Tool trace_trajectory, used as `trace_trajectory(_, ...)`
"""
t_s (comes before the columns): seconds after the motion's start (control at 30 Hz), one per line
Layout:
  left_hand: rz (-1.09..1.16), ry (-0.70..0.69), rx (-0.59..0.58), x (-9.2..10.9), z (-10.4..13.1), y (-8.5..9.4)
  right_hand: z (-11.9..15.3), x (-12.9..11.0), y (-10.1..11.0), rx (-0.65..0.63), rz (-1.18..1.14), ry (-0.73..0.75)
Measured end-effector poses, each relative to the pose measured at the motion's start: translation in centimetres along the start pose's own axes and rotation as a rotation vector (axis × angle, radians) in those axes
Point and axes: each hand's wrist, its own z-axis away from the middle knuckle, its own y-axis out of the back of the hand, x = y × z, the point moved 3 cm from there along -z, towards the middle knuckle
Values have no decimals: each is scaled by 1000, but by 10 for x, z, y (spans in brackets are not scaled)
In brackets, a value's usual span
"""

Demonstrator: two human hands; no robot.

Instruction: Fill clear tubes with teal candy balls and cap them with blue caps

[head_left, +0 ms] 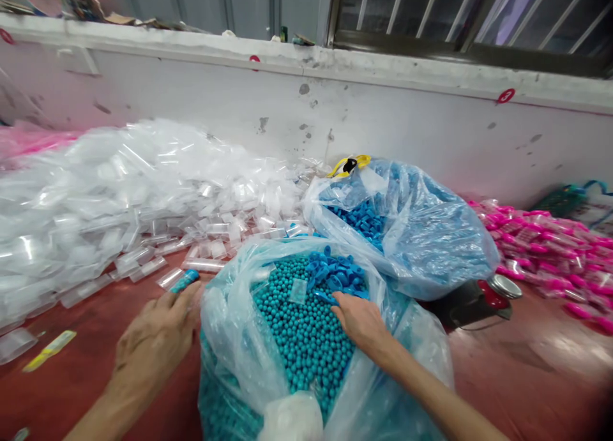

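Beside right fingers (345,303): blue caps (336,274); in left fingers (180,302): bead-filled tube (184,279).

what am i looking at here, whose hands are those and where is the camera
There is no machine here: these are a person's own two bare hands. The single picture comes from a camera worn on that person's head, looking forward and down.

The left hand has a small clear tube in its grip, with something teal at its near end. The right hand reaches into an open plastic bag of teal beads, its fingertips at some blue pieces lying on top.

On the red surface, a second bag with more blue pieces lies behind, clear plastic pieces are heaped to the left and bright pink items to the right.
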Motion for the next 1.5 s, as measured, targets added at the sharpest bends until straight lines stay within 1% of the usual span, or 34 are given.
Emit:
trace_trajectory(0.03,-4,-42,-5,12,-3,-2,-5,-1,0,9,72,-4)
trace_trajectory(0.1,29,-167,-65,46,-12,-13,-11,-6,-4,33,171,17)
trace_trajectory(0.17,50,-354,-218,87,-21,-35,-14,-12,-10,36,197,40)
trace_trajectory(0.2,72,-380,-283,103,-26,-46,-14,-13,-14,22,179,45)
trace_trajectory(0.27,145,-358,-429,129,-35,-66,-14,-11,-21,-24,122,41)
trace_trajectory(0.3,158,-369,-449,139,-39,-73,-13,-7,-22,-42,99,37)
trace_trajectory(0.37,188,-415,-480,149,-43,-82,-12,2,-20,-64,38,33)
trace_trajectory(0.43,202,-519,-511,152,-42,-86,-9,10,-15,-74,-69,46)
trace_trajectory(0.5,191,-653,-566,150,-36,-89,-6,15,-11,-83,-169,52)
trace_trajectory(0.57,159,-742,-602,147,-30,-90,-2,16,-9,-84,-190,52)
trace_trajectory(0.6,143,-753,-608,146,-26,-90,0,15,-9,-79,-179,55)
trace_trajectory(0.67,113,-732,-608,143,-19,-88,5,14,-6,-62,-147,85)
trace_trajectory(0.7,102,-719,-598,142,-16,-86,8,14,-3,-49,-122,105)
trace_trajectory(0.77,101,-742,-527,140,-10,-79,14,14,8,-34,-44,129)
trace_trajectory(0.83,126,-824,-431,138,-6,-73,21,16,21,-41,8,149)
trace_trajectory(0.87,137,-876,-401,138,-6,-72,23,17,28,-49,11,160)
trace_trajectory(0.9,141,-925,-395,139,-6,-73,25,17,34,-57,1,172)
trace_trajectory(0.97,121,-1000,-435,144,-8,-79,25,17,40,-69,-23,185)
trace_trajectory(1.03,94,-1035,-457,152,-8,-86,21,16,35,-81,-6,176)
trace_trajectory(1.1,90,-1007,-453,160,-6,-90,15,13,20,-90,32,176)
trace_trajectory(1.13,106,-965,-476,163,-4,-91,11,11,10,-95,47,186)
trace_trajectory(1.2,156,-847,-574,165,-1,-93,5,6,-7,-93,54,222)
trace_trajectory(1.27,188,-729,-671,159,1,-93,0,3,-18,-79,30,248)
trace_trajectory(1.33,185,-631,-708,150,-2,-91,-3,3,-20,-52,-17,233)
trace_trajectory(1.4,184,-550,-723,143,-7,-89,-4,7,-16,-31,-64,184)
trace_trajectory(1.47,215,-473,-762,145,-13,-91,-5,11,-12,-47,-59,126)
trace_trajectory(1.5,244,-438,-784,149,-15,-94,-6,12,-12,-68,-30,103)
